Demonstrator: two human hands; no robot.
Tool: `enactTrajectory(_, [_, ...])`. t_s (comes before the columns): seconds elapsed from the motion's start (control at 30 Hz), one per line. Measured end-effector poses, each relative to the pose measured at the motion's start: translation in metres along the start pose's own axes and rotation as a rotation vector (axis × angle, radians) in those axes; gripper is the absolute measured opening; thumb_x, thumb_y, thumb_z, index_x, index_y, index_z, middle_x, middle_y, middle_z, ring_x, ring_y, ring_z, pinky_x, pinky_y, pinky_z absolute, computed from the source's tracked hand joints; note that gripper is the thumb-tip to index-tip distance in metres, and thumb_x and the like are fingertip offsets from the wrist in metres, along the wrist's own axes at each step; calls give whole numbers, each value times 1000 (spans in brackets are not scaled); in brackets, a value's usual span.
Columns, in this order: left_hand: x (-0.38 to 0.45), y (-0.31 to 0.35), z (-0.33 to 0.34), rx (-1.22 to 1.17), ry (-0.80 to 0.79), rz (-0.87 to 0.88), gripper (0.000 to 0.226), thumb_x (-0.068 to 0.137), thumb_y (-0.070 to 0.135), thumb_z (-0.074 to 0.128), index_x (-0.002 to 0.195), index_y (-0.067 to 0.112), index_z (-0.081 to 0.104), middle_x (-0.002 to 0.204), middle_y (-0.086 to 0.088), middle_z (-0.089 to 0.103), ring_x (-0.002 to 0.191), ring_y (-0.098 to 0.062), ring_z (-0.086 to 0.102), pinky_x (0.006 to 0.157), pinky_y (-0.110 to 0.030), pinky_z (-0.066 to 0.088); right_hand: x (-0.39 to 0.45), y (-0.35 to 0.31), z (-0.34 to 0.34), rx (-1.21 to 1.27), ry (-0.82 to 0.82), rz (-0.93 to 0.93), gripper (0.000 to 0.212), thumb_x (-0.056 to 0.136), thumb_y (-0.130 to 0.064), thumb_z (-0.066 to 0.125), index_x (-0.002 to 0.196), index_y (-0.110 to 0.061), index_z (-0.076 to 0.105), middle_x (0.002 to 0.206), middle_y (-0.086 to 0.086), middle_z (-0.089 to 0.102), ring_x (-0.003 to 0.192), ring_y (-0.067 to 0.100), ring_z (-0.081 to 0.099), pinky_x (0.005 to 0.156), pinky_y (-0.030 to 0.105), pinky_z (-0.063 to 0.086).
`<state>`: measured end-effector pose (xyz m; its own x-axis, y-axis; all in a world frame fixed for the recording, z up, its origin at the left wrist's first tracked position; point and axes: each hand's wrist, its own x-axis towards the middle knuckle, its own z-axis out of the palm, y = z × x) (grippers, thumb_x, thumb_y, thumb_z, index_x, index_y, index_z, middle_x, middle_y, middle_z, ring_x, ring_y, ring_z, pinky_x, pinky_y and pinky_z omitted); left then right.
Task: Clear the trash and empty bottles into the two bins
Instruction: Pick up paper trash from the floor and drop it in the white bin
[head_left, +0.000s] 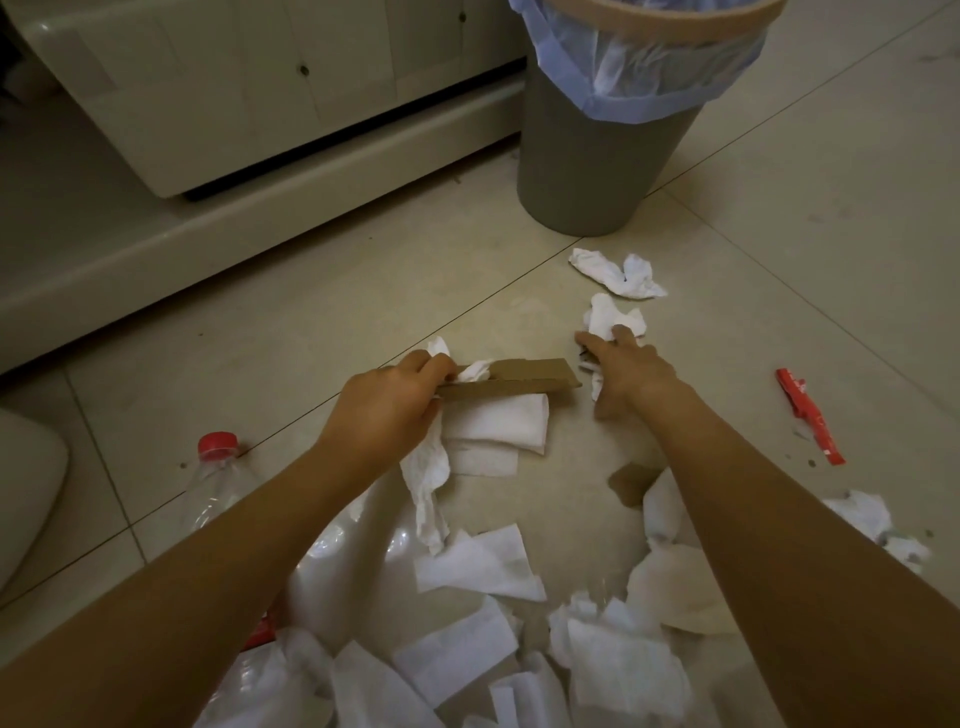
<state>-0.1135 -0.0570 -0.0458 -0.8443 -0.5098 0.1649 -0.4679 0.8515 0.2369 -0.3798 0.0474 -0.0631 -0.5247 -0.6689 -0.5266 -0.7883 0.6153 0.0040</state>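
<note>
While soft, crumpled white tissues (483, 566) litter the glossy tiled floor (779, 270) from 5 to 8 o'clock, the left hand (387, 402) grips a flat brown cardboard strip (519, 378) together with limp tissue. At 1 o'clock from it, the right hand (631, 371) reaches with loosely spread fingers onto a crumpled wad (613, 319), not clearly grasping. Bare tile lies between the hands and the round grey bin (587, 171) at 12 o'clock, lined with a thin blue bag; its contents are hidden. A clear, red-capped plastic bottle (218, 483) lies at 9 o'clock.
</note>
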Motion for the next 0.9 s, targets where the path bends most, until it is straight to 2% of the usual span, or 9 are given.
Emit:
enactTrajectory(0.07, [0,0,-2,5,2,5,28,78,11,72,104,13,63,91,-7,66,52,-25,58,43,-32,49,-3,0,5,22,114,-73,75,75,-17,72,138,-36,34,142,9,26,115,34,43,87,39,46])
enactTrajectory(0.17, [-3,-3,-9,-7,16,-6,26,77,8,71,102,12,64,89,-8,66,50,-26,57,42,-31,48,-12,-5,12,71,260,-184,43,85,-27,65,126,-27,49,125,11,43,96,29,53,78,35,47])
enactTrajectory(0.37, [-19,-11,-34,-58,74,-46,18,80,17,72,96,18,64,91,-4,67,58,-24,60,48,-36,53,-40,-27,11,145,310,-279,20,92,-25,53,109,-17,58,101,10,54,79,25,54,66,30,40])
enactTrajectory(0.47, [-32,-10,-52,-98,93,-86,13,78,20,73,88,19,65,87,-3,66,62,-22,60,52,-36,54,-56,-40,-1,170,349,-318,15,89,-18,55,103,-15,60,94,9,53,76,28,54,62,31,40])
enactTrajectory(0.6, [-51,-6,-78,-107,101,-153,10,80,23,71,89,22,67,90,2,66,69,-19,61,56,-32,53,-83,-59,-29,150,425,-373,14,85,-12,59,99,-13,58,87,6,45,75,31,55,58,31,39])
enactTrajectory(0.67, [-61,-5,-97,-119,138,-174,10,81,24,71,90,22,69,92,3,67,71,-16,61,57,-28,52,-99,-69,-46,134,459,-395,19,84,-13,61,102,-14,58,91,7,48,76,31,56,60,34,43])
enactTrajectory(0.77, [-78,-10,-129,-81,168,-136,10,81,25,70,91,22,68,94,2,67,73,-14,62,57,-31,53,-121,-89,-67,128,519,-457,29,81,-11,63,108,-16,58,98,7,53,78,30,57,61,36,47])
enactTrajectory(0.9, [-104,-33,-173,9,186,-126,14,81,24,72,93,20,66,101,-1,67,75,-15,64,57,-23,49,-150,-127,-91,118,581,-552,30,77,-8,65,105,-15,57,96,7,50,72,31,55,55,30,36])
